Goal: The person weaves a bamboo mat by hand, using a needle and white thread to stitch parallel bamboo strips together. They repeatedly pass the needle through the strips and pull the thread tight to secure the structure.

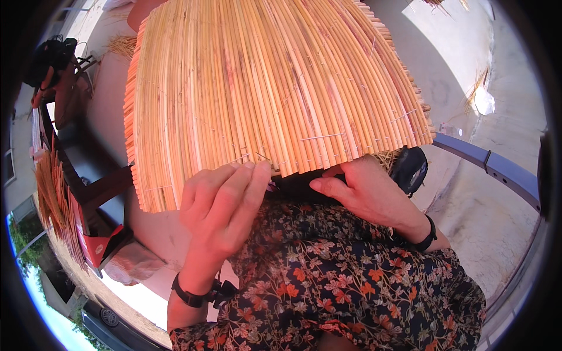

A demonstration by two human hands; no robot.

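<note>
Well, left fingers [227, 190] grip matting [263, 88]; a red panel [102, 240] bears an emblem [99, 249]

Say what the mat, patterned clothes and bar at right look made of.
Mat: likely dried reed or straw, slightly glossy; slim tan stalks side by side, pale stitches across.
Patterned clothes: soft matte fabric, by the folds and drape; fibre unclear.
Bar: probably painted metal, smooth blue-grey, with small holes; plastic not ruled out.
</note>
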